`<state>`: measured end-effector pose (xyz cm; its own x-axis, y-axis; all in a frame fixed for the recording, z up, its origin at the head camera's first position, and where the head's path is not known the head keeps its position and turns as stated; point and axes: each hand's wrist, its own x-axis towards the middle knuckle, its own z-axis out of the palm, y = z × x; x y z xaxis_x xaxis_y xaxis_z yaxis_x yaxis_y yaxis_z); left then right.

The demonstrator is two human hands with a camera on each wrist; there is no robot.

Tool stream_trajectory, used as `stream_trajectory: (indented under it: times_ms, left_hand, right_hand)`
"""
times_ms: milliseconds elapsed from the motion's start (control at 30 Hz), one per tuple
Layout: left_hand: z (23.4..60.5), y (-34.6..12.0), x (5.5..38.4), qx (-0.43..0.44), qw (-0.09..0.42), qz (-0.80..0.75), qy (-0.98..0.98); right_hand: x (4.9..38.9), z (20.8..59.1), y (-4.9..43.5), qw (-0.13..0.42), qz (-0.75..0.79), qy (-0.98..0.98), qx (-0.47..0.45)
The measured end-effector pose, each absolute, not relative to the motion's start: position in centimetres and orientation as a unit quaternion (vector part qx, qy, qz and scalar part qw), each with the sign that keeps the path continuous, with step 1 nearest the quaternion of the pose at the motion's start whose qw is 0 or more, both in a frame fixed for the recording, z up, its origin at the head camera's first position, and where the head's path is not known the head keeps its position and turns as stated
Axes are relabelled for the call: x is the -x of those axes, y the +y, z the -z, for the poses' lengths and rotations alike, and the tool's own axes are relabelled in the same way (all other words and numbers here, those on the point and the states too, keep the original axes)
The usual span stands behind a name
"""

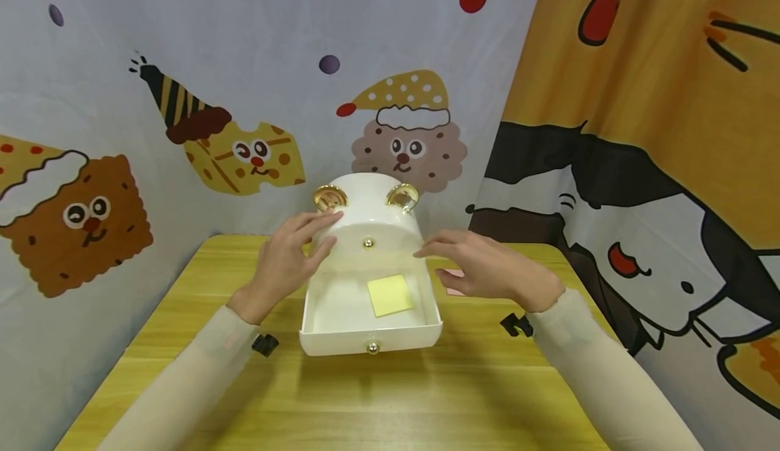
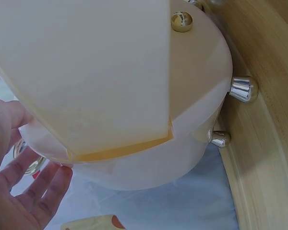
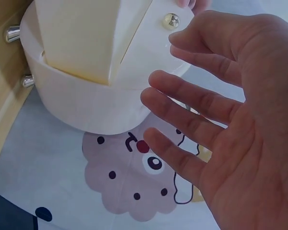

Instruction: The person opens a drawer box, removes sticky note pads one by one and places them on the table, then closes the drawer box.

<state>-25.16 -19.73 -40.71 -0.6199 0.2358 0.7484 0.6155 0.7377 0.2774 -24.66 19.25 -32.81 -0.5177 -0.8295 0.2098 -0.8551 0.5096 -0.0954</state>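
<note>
A white rounded storage box [image 1: 372, 194] with two gold ears [image 1: 330, 198] stands on the table. Its lower drawer [image 1: 341, 343] is pulled out toward me, and a yellow sticky note [image 1: 390, 295] lies inside. One gold knob [image 1: 373, 347] sits on the drawer front; another gold knob [image 1: 368, 242] is on the box face above. At the box's left side is my left hand [image 1: 286, 254], its fingertips at the wall with fingers loosely bent. My right hand [image 3: 221, 110] hovers beside the right side, fingers spread and holding nothing.
Partly hidden under my right hand, a pink paper [image 1: 453, 293] lies on the wooden table [image 1: 365, 410]. Short metallic feet [image 2: 243, 89] carry the box. Behind it hangs a printed cloth [image 1: 274, 31], and an orange patterned cloth [image 1: 670, 99] hangs at right.
</note>
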Motion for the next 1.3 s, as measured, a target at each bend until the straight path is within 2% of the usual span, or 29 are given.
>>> stream_trajectory:
  times_ms: [533,1300]
  left_hand:
    - [40.5,-19.7,25.2,0.246,0.356,0.261,-0.863]
    - [40.8,-19.8,25.1,0.244,0.352,0.265,-0.864]
  right_hand:
    - [24.3,31.6,17.4,0.025,-0.084,-0.878,-0.471]
    - [24.7,31.3,15.1,-0.008,-0.078,-0.853,-0.516]
